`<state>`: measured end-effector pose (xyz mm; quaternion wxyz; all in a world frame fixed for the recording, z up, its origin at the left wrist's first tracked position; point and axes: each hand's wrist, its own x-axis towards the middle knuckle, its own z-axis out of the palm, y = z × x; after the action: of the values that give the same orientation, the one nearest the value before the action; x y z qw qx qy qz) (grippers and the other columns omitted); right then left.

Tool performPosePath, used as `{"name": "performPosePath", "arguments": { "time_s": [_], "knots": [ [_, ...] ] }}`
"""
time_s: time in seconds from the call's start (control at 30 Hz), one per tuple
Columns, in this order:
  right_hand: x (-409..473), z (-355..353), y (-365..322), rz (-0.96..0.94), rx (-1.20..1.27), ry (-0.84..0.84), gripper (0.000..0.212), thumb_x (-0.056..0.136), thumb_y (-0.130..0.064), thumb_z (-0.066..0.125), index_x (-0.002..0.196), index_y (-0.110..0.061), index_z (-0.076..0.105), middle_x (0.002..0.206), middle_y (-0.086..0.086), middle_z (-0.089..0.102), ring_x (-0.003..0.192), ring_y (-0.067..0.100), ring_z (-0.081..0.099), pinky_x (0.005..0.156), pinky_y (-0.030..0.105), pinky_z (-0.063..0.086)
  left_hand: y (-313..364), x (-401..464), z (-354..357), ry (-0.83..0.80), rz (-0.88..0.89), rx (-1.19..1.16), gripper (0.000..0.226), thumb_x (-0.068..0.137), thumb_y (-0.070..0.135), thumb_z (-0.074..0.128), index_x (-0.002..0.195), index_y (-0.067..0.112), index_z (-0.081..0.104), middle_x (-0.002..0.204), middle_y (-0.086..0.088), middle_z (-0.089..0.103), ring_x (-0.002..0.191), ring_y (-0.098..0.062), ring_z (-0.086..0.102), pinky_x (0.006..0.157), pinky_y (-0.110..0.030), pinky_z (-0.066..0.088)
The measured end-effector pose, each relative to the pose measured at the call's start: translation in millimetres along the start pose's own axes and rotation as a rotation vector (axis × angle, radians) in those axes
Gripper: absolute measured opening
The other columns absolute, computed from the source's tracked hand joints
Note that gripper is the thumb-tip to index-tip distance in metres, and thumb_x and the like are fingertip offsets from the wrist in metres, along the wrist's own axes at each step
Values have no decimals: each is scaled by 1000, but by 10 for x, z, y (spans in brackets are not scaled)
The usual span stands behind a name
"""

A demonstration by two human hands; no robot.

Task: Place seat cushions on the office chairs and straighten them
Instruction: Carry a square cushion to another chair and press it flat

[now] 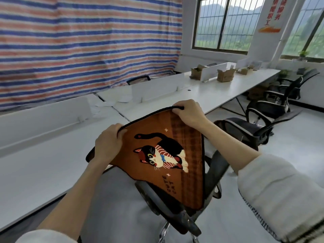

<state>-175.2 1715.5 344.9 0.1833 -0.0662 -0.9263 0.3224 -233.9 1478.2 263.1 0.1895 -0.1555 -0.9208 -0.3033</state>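
Note:
An orange-brown seat cushion (177,183) with a black, white and striped cat picture hangs in front of me, held up by its black-trimmed top edge. My left hand (107,144) grips the left end of that edge. My right hand (188,112) pinches the right corner, higher and farther away. The cushion's lower part drapes over a black office chair (215,171) right below me, hiding most of its seat. Another black office chair (245,130) stands just beyond my right forearm.
A long white desk (43,163) with low divider panels runs along my left and ahead. Cardboard boxes (225,75) sit at its far end. More black chairs (280,99) stand at the right by the windows. A striped tarp (87,41) covers the back wall.

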Motion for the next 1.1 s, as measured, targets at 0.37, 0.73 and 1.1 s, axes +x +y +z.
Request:
{"name": "performPosePath", "arguments": {
  "time_s": [0.37,0.73,1.1],
  "knots": [
    [1317,691,1188,206,-154,-82,30,98,-23,41,123,-16,57,123,11,61,113,31,55,85,34,43,-308,1234,1572,-209,39,-4,26,98,21,39,113,23,60,111,-4,63,102,-28,58,74,-32,38],
    [1816,1529,2401,571,-283,-257,26,96,-22,42,115,-20,61,119,12,63,110,34,57,84,36,45,-679,1673,3166,-796,38,-22,43,91,9,40,127,29,51,114,-4,66,102,-28,60,81,-34,49],
    [2087,2452,3601,715,-329,-575,31,97,-18,46,124,-13,61,126,12,61,118,32,54,95,35,44,-1171,1667,4523,-1066,4,148,44,88,8,40,125,30,51,115,-11,64,102,-34,60,79,-37,48]
  ]
}}
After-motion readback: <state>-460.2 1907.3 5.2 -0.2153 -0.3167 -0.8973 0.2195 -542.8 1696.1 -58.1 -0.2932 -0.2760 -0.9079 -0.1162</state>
